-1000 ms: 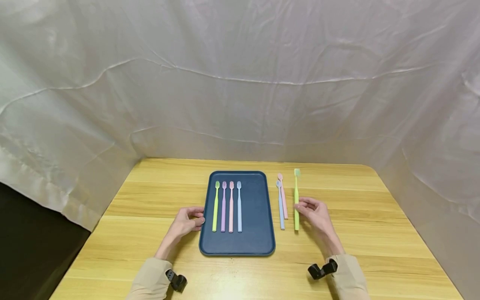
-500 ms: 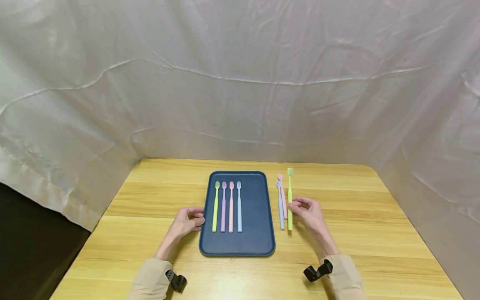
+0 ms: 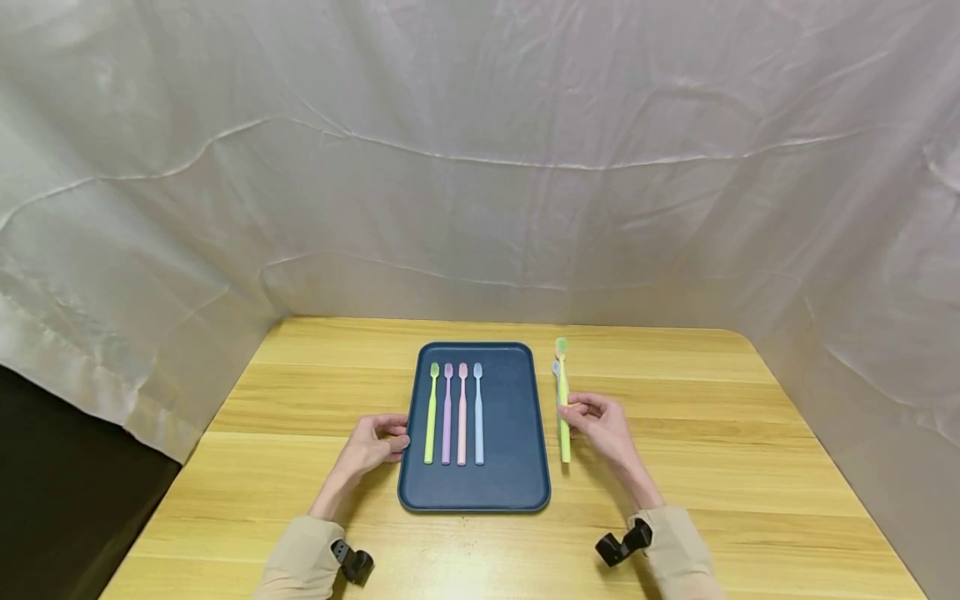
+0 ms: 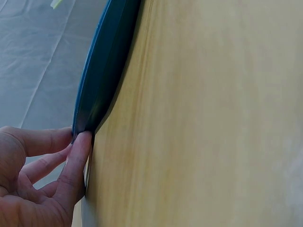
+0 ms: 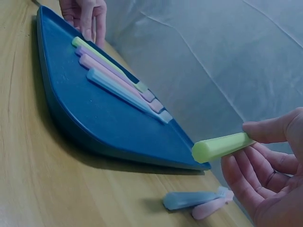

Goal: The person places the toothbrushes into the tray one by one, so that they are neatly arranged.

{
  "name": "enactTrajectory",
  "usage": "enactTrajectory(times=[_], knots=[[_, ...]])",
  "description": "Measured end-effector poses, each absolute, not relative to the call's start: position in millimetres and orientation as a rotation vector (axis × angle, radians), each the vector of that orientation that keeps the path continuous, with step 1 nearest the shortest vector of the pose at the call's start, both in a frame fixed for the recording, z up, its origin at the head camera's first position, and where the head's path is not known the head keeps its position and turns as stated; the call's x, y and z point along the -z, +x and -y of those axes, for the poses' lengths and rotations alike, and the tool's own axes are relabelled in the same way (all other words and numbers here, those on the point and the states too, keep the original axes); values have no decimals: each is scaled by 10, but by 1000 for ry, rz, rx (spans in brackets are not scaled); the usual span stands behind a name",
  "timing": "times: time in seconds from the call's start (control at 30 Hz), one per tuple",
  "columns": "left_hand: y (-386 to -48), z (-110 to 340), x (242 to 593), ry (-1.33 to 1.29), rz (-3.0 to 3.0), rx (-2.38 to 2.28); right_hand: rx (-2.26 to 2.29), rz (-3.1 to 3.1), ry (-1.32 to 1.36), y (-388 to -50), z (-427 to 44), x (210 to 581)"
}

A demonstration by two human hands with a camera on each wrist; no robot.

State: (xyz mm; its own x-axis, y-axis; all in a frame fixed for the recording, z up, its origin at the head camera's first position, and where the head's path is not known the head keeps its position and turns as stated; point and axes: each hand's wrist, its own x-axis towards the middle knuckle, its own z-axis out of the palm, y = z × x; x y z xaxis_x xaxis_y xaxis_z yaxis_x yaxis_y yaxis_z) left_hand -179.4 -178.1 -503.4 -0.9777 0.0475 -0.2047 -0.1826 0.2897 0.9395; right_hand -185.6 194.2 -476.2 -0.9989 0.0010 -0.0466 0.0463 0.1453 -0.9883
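Observation:
The right hand [image 3: 606, 427] pinches a green toothbrush [image 3: 564, 417] between thumb and fingers, upright in the head view and raised over a blue and a pink toothbrush. In the right wrist view the blue one [image 5: 189, 199] and the pink one [image 5: 210, 208] lie on the table below it. At the dark blue tray [image 3: 513, 467], the left hand [image 3: 369, 447] grips the left rim with thumb and fingertips, also seen in the left wrist view. Green [image 3: 431, 417], purple [image 3: 447, 421], pink [image 3: 462, 421] and blue [image 3: 479, 421] toothbrushes lie side by side on the tray.
The wooden table [image 3: 712, 417] extends around the tray. A pale grey curtain [image 3: 480, 208] hangs behind it and at both sides. Black devices [image 3: 624, 543] are strapped at both wrists.
The right hand has moved left with the green toothbrush, from right of the loose pair to over it, covering most of the pair in the head view. The left hand and tray have stayed put.

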Motion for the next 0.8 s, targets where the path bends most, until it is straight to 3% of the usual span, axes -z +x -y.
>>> enactTrajectory(times=[0.8], knots=[[-1778, 1778, 5019, -71, -2360, -1761, 2050, -2377, 72, -1928, -1600, 4793]])
